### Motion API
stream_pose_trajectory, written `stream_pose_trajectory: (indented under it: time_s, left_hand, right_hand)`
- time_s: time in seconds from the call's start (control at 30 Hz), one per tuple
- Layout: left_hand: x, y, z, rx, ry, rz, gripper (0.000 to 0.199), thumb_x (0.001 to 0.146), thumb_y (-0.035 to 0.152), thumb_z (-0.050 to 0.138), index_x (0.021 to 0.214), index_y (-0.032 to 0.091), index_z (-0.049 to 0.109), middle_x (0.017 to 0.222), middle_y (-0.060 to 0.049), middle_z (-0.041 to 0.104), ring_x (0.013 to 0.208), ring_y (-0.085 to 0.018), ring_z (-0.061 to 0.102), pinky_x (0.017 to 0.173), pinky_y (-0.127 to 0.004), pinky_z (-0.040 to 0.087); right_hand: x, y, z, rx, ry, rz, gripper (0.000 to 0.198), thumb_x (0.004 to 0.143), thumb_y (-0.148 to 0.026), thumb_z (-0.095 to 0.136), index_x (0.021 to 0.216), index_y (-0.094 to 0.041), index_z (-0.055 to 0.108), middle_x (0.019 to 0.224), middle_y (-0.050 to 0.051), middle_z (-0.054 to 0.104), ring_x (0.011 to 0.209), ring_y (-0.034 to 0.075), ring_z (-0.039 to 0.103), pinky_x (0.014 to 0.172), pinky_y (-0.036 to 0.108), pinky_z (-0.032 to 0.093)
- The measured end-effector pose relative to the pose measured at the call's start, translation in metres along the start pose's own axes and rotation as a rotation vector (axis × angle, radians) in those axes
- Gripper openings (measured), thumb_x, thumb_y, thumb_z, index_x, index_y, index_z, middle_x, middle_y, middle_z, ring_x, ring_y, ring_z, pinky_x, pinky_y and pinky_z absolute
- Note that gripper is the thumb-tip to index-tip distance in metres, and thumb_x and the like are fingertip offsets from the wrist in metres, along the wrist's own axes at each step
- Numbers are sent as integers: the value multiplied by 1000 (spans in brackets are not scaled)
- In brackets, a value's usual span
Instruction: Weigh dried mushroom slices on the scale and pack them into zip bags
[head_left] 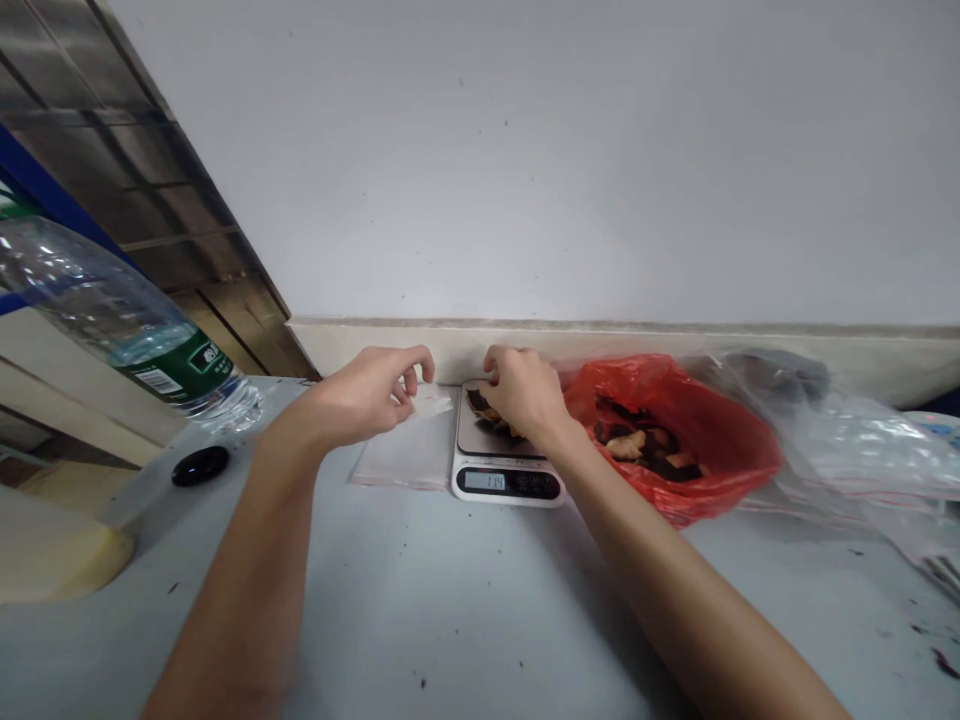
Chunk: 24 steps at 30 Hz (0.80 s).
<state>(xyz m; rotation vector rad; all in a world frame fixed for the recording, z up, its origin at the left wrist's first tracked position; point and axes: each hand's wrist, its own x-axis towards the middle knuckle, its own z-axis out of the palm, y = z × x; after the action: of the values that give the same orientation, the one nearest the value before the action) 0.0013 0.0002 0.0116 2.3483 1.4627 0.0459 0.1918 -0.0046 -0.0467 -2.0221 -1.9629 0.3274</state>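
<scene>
My right hand is over the plate of a small white digital scale, its fingers curled down onto dark brown dried pieces; its fingertips are partly hidden. The scale's display shows digits like 114, any decimal point being unclear. To the left, my left hand hovers with bent fingers, a gap showing between index finger and thumb. Below it, a clear flat plastic bag lies beside the scale, its upper edge creased near my thumb. A red plastic bag with more brown pieces gapes open right of the scale.
Clear plastic bags are heaped at the right. A water bottle stands tilted in view at the left, near a black oval object and a blurred pale container. A white wall bounds the grey table behind.
</scene>
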Motion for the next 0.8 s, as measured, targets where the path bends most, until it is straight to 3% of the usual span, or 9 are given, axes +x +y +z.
stream_pose_trajectory:
  time_s: [0.1,0.23,0.53,0.67,0.8]
  left_hand:
    - [0,-1,0,-2,2,4,27,75,19,55,102,23,59,93,-6,69,81,-22,68,67,-29,50]
    - [-1,-1,1,-9,12,8,26,75,18,56,100,23,59,94,-5,69,80,-21,67,65,-27,49]
    - [-2,1,2,9,0,9,20,81,16,54,99,22,57,91,-5,67,79,-20,66,65,-27,50]
    - [-3,1,1,21,1,0,20,81,17,53,100,23,57,92,-5,67,80,-21,67,65,-27,50]
    - [-4,2,0,14,-4,-13,23,81,17,54,103,23,58,97,-7,69,84,-22,68,66,-28,51]
  right_hand:
    - [1,1,0,17,11,31,39,87,-12,53,121,-19,71,114,17,78,111,35,71,87,42,54]
    - [1,4,-3,57,35,53,40,87,-16,57,124,-20,70,112,14,79,112,33,71,87,39,54]
    - [3,2,5,151,86,58,30,77,-9,68,105,-19,76,94,11,79,118,31,65,91,34,50]
    - [3,6,-7,303,74,76,27,79,-13,69,105,-19,73,91,7,79,88,22,72,75,28,53]
    - [-1,17,-33,473,36,76,16,80,-16,67,96,-18,69,80,2,76,61,13,64,57,23,47]
